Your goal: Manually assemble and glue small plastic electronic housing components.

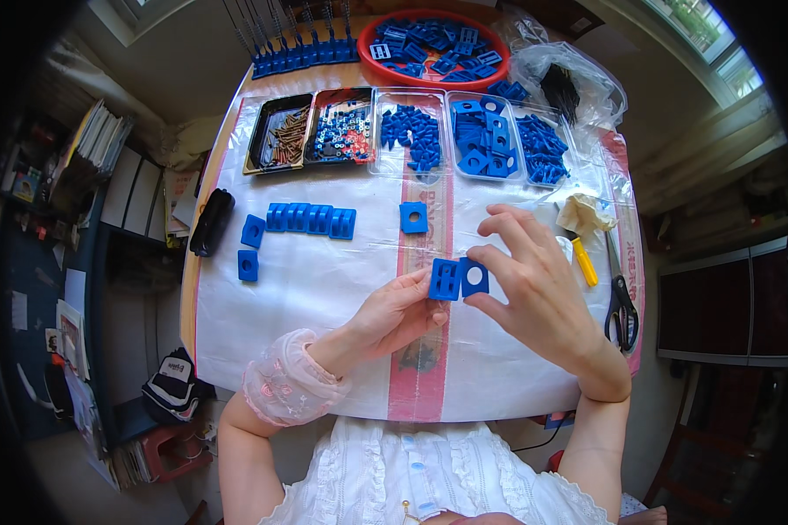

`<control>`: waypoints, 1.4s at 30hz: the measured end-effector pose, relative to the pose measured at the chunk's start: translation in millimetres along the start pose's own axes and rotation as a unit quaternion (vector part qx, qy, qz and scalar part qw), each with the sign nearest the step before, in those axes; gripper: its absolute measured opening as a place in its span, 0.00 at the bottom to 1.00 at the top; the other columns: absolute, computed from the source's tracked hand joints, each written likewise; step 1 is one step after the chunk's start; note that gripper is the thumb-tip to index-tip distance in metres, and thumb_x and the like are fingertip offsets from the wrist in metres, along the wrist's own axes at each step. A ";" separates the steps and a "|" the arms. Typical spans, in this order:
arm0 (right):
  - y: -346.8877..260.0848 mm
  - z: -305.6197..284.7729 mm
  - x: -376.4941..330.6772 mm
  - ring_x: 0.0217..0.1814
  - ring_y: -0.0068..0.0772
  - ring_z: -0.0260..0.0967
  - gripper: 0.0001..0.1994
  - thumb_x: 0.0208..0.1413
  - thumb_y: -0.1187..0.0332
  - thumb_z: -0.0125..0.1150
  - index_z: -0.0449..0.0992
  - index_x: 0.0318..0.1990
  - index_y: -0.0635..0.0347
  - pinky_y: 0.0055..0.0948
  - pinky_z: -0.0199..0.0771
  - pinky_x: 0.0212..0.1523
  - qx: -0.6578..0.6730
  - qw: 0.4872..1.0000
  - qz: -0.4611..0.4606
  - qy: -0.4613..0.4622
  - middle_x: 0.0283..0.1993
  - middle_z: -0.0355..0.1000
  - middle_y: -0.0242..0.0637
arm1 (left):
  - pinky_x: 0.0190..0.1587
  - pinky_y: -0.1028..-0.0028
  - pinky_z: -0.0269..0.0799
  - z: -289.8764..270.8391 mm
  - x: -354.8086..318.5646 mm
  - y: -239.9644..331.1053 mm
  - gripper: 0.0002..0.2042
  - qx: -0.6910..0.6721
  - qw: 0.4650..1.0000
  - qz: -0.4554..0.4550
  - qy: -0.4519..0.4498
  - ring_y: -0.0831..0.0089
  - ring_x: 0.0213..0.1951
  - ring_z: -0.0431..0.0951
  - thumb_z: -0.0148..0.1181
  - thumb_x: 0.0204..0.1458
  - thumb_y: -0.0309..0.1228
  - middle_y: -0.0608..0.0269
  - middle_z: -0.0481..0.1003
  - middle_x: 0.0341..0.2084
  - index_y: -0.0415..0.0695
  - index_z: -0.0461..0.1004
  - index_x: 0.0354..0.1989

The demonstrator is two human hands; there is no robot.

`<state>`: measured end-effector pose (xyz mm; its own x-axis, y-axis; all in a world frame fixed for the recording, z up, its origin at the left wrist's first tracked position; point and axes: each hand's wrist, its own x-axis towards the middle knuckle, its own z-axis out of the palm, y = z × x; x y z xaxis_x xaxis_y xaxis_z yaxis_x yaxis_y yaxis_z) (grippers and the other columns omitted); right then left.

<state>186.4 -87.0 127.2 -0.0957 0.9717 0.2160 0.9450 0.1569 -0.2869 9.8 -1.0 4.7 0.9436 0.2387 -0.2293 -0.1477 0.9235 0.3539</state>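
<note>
My left hand (381, 313) pinches a blue plastic piece with slots (445, 280) over the middle of the table. Thumb and fingers of my right hand (538, 293) grip a blue square plate with a round hole (475, 278), its edge close against the slotted piece; whether they touch I cannot tell. Beyond my hands lies another blue square piece with a hole (413, 218). To the left, several blue pieces (311, 220) stand in a row, with two loose blue pieces (250, 248) beside them.
Along the back stand a black tray of screws (252, 131), a tray of nuts and small parts, and clear trays of blue parts (453, 131). A red basin (365, 57) sits behind them. At right lie scissors (622, 315) and a yellow-handled tool (585, 262); a black case (211, 222) lies at left.
</note>
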 end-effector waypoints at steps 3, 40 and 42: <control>-3.0 8.1 0.6 0.64 0.47 0.59 0.18 0.37 0.70 0.75 0.76 0.38 0.59 0.43 0.62 0.60 0.006 1.000 -0.015 -0.010 0.52 0.67 0.41 | 0.42 0.77 0.67 3.4 1.7 -2.7 0.16 0.002 1.000 0.010 0.017 0.81 0.37 0.67 0.45 0.67 0.35 0.67 0.71 0.41 0.42 0.64 0.59; -3.4 26.5 7.4 0.61 0.46 0.61 0.18 0.34 0.69 0.72 0.76 0.36 0.66 0.40 0.60 0.62 0.005 0.999 -0.034 -0.012 0.49 0.68 0.46 | 0.38 0.80 0.62 -10.0 2.2 -7.9 0.17 -0.031 0.999 -0.002 -0.014 0.85 0.39 0.66 0.54 0.62 0.35 0.70 0.70 0.44 0.42 0.64 0.57; -3.4 26.7 7.4 0.62 0.46 0.60 0.18 0.35 0.69 0.72 0.76 0.37 0.64 0.41 0.61 0.62 0.006 0.999 -0.030 -0.016 0.50 0.67 0.44 | 0.38 0.80 0.62 -10.3 2.1 -7.9 0.17 -0.033 0.999 -0.003 -0.014 0.85 0.40 0.66 0.54 0.63 0.34 0.70 0.70 0.44 0.42 0.64 0.57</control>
<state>174.2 -75.6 104.9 -0.1624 0.9656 0.2031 0.9332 0.2171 -0.2862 9.9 -4.7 -7.9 0.9522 0.2252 -0.2064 -0.1597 0.9430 0.2919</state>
